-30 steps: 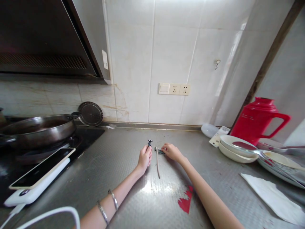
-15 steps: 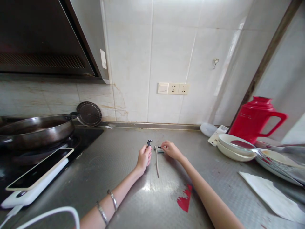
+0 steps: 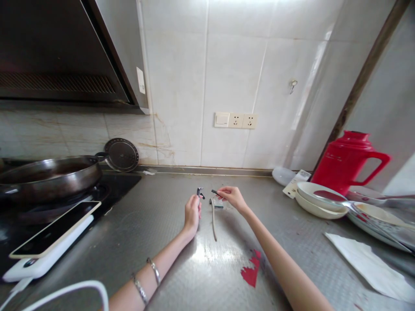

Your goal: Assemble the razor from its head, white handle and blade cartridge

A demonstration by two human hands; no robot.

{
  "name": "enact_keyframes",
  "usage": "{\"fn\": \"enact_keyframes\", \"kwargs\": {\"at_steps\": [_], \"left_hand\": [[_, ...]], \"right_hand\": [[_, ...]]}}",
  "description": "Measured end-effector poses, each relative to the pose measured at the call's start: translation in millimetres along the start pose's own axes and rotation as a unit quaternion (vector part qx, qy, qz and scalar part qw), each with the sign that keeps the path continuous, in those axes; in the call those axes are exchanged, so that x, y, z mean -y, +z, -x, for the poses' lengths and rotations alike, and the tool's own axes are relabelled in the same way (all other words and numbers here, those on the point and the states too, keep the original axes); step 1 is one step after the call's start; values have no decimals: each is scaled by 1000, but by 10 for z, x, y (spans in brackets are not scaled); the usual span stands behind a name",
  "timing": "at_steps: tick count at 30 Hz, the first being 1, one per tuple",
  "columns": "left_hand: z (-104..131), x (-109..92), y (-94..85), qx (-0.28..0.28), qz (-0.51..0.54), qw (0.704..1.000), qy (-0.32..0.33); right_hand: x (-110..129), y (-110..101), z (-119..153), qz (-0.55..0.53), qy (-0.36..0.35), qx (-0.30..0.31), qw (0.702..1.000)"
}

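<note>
My left hand [image 3: 192, 211] is closed around a small black object with a shiny metal top [image 3: 199, 192]; its kind is too small to make out. From its right side a short black part sticks out. My right hand [image 3: 234, 198] pinches a short, thin black piece [image 3: 214, 191], its free end pointing left towards the left hand's object. The two held pieces are apart. Between the hands, a thin beige rod with a dark far end [image 3: 214, 222] lies on the metal counter [image 3: 168, 259]. Beside it, under my right fingers, lies a small clear-and-dark flat item [image 3: 218, 206].
A torn red scrap [image 3: 251, 271] lies between my forearms. At left are a pan [image 3: 48, 177] on the stove and a phone [image 3: 56, 229] on a white power bank with a cable. At right stand a red thermos jug [image 3: 343, 162], stacked bowls [image 3: 319, 207] and a white napkin [image 3: 372, 268].
My right hand has lifted the black piece up and away from the flat item. My left hand has shifted slightly left, and a black part of its object now juts out sideways.
</note>
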State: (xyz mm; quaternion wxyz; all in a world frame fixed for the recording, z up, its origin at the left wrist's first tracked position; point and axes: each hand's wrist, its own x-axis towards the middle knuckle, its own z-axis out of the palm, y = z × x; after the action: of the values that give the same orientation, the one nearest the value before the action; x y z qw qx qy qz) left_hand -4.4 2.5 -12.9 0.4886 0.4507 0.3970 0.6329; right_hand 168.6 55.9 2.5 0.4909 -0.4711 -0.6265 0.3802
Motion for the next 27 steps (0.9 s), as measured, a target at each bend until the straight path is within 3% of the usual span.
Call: {"fn": "enact_keyframes", "kwargs": {"at_steps": [7, 12, 20, 27], "left_hand": [[34, -32, 58, 9, -25, 999, 35], [81, -29, 103, 56, -12, 998, 24], [151, -63, 136, 99, -21, 995, 3], [138, -37, 111, 112, -29, 993, 9]], "right_hand": [[152, 29, 48, 6, -23, -23, 999], [242, 64, 75, 6, -73, -40, 997], [329, 118, 117, -26, -101, 7, 994], [348, 113, 118, -24, -113, 12, 993]]}}
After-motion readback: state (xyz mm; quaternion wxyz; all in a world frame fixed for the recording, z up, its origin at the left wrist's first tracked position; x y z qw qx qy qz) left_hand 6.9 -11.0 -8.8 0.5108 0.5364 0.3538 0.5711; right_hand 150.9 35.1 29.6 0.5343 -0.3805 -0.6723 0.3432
